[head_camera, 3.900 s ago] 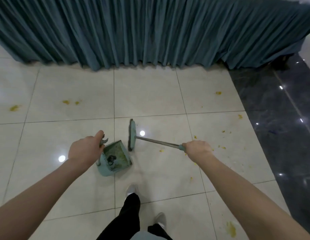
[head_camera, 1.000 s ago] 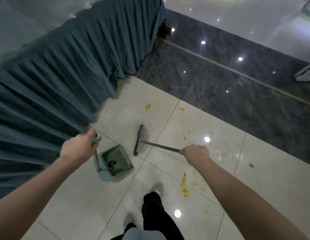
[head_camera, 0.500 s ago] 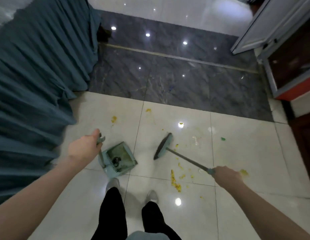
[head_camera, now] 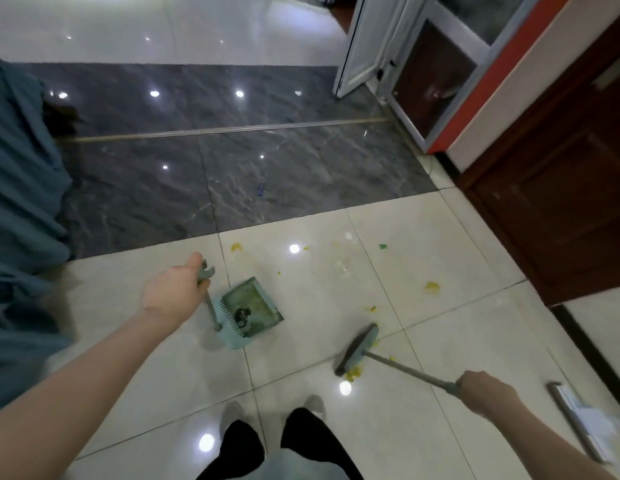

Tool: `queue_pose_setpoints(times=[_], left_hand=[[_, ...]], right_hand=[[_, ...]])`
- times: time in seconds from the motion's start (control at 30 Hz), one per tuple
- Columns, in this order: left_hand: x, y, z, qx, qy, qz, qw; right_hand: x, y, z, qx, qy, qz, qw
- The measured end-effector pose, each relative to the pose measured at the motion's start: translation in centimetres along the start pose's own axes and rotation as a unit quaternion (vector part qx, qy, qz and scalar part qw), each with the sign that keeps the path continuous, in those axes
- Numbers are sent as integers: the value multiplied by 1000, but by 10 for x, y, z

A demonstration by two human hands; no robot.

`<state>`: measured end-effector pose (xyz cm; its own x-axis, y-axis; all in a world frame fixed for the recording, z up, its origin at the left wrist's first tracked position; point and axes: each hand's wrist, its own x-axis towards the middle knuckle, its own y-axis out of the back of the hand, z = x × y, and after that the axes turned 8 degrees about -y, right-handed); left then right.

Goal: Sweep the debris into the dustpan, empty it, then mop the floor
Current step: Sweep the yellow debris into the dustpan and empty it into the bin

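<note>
Broom head point(head_camera: 357, 348) swung right onto yellow debris point(head_camera: 353, 374) | left hand point(head_camera: 175, 295) grips dustpan handle point(head_camera: 207, 295) | right hand point(head_camera: 486, 396) grips broom handle point(head_camera: 409, 372)

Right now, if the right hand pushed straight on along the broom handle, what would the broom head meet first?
Probably the small yellow debris pile at the broom head, which the right hand drives toward the upper left. Beyond it lies bare tile, then the dustpan held by the left hand.

Dim indoor light, ceiling-lamp glare spots on glossy floor point(head_camera: 301, 209), wide-angle bending at edges, soft blur throughout
</note>
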<state>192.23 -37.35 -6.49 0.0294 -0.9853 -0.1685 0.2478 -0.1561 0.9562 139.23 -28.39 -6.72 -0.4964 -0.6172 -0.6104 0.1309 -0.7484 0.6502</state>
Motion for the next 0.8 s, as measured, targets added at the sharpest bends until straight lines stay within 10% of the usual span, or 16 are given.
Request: queue_pose_setpoints(times=[0.8], left_hand=[[259, 68, -55, 59, 87, 29, 994]], right_hand=[[202, 351, -355, 195, 174, 61, 963]])
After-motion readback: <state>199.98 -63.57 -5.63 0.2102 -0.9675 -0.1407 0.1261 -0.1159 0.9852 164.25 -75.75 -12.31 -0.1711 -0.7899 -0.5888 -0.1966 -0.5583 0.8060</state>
